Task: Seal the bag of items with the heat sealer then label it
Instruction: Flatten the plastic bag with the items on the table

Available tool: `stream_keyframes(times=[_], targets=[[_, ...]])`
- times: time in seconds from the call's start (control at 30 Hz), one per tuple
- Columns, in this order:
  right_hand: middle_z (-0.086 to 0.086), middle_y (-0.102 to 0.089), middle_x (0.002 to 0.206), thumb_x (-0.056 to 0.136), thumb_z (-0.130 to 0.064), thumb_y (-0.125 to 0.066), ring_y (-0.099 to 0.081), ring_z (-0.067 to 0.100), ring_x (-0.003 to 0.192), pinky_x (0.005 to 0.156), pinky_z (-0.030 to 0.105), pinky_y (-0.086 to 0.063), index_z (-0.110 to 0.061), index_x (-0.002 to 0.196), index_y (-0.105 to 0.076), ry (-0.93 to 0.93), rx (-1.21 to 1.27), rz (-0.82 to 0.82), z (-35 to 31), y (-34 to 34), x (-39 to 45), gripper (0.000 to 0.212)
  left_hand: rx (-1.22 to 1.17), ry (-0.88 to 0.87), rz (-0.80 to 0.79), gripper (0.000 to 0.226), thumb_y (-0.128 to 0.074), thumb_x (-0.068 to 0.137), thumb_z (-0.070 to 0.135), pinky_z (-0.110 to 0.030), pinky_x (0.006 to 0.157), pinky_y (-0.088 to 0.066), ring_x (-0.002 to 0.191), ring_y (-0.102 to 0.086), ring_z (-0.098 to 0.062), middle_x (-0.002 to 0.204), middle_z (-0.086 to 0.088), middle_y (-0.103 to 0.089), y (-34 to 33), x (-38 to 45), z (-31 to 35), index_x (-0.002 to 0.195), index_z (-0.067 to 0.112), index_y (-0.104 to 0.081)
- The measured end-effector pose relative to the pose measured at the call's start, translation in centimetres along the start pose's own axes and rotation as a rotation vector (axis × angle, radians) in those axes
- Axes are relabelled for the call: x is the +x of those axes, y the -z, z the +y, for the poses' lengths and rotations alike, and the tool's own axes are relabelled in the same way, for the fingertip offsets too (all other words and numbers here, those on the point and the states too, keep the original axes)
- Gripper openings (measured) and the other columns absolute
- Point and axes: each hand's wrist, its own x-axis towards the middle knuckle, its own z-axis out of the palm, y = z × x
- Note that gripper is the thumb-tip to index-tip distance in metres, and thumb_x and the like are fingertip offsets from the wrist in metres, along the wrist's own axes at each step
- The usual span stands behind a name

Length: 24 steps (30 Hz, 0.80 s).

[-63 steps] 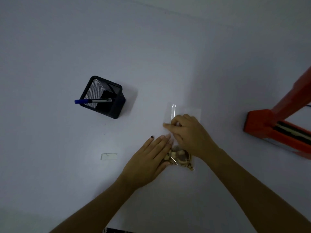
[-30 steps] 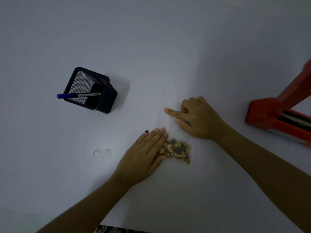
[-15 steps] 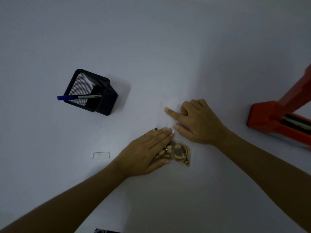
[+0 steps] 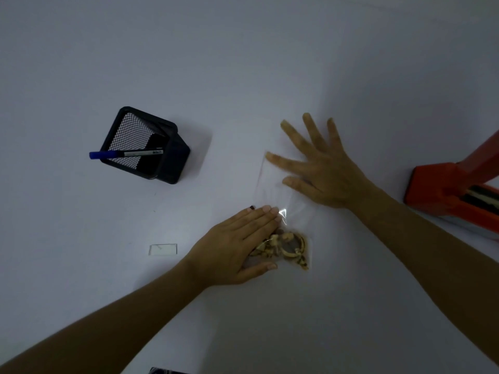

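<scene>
A clear plastic bag lies flat on the white table, with several small beige and brown items bunched at its near end. My left hand lies flat over the left part of those items, fingers together. My right hand rests palm down with fingers spread on the bag's empty far end. The orange heat sealer stands at the right edge, its arm raised. A small white label lies left of my left hand.
A black mesh pen holder stands at the left with a blue-capped marker lying across its rim. A dark object shows at the bottom edge.
My right hand has gone from a pointing, curled pose to flat with fingers spread and slid farther up the bag. My left hand has stayed pressed over the items.
</scene>
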Motion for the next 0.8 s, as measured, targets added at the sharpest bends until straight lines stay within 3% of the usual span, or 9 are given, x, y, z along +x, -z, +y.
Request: stream_keyframes(times=[0.17, 0.33, 0.43, 0.6, 0.8], targets=[[0.012, -0.012, 0.162, 0.097, -0.062, -0.012, -0.002, 0.043, 0.148, 0.112, 0.070, -0.006, -0.023, 0.150, -0.034, -0.184, 0.103, 0.026, 0.6, 1.0, 0.4, 0.069, -0.010, 0.015, -0.009, 0.067, -0.045, 0.094, 0.053, -0.033, 0.118, -0.026, 0.142, -0.031, -0.017, 0.150, -0.009, -0.039, 0.0, -0.1, 0.1, 0.141, 0.006, -0.042], [0.009, -0.019, 0.160, 0.099, -0.054, -0.018, -0.007, 0.036, 0.149, 0.117, 0.063, -0.006, -0.010, 0.149, -0.031, 0.040, 0.163, 0.092, -3.6, 0.7, -4.6, 0.068, 0.014, 0.034, -0.009, 0.068, -0.047, 0.094, 0.053, -0.033, 0.119, -0.024, 0.144, -0.028, -0.017, 0.151, -0.009, -0.036, -0.1, -0.1, 0.1, 0.143, 0.006, -0.040], [0.006, -0.025, 0.158, 0.100, -0.054, -0.017, -0.010, 0.034, 0.149, 0.117, 0.062, -0.010, -0.010, 0.148, -0.035, 0.145, 0.178, 0.030, -5.1, -0.7, -7.5, 0.068, 0.029, 0.034, 0.022, 0.068, -0.047, 0.094, 0.053, -0.032, 0.119, -0.023, 0.143, -0.029, -0.018, 0.150, -0.010, -0.037, -0.1, 0.2, 0.2, 0.142, 0.006, -0.041], [0.001, -0.032, 0.156, 0.099, -0.056, -0.022, -0.014, 0.036, 0.148, 0.116, 0.064, -0.010, -0.014, 0.148, -0.038, 0.161, 0.132, -0.033, -3.4, -1.3, -7.8, 0.066, 0.037, 0.029, 0.006, 0.067, -0.045, 0.095, 0.052, -0.036, 0.117, -0.028, 0.143, -0.030, -0.020, 0.150, -0.011, -0.037, -0.3, 0.0, 0.2, 0.141, 0.004, -0.041], [0.000, -0.027, 0.158, 0.100, -0.057, -0.019, -0.012, 0.038, 0.148, 0.116, 0.064, -0.007, -0.020, 0.150, -0.032, 0.045, 0.086, -0.018, -0.8, -1.3, -7.1, 0.064, 0.057, 0.026, -0.005, 0.068, -0.042, 0.096, 0.052, -0.035, 0.119, -0.024, 0.144, -0.026, -0.021, 0.152, -0.012, -0.033, -0.2, -0.1, 0.2, 0.143, 0.004, -0.037]])
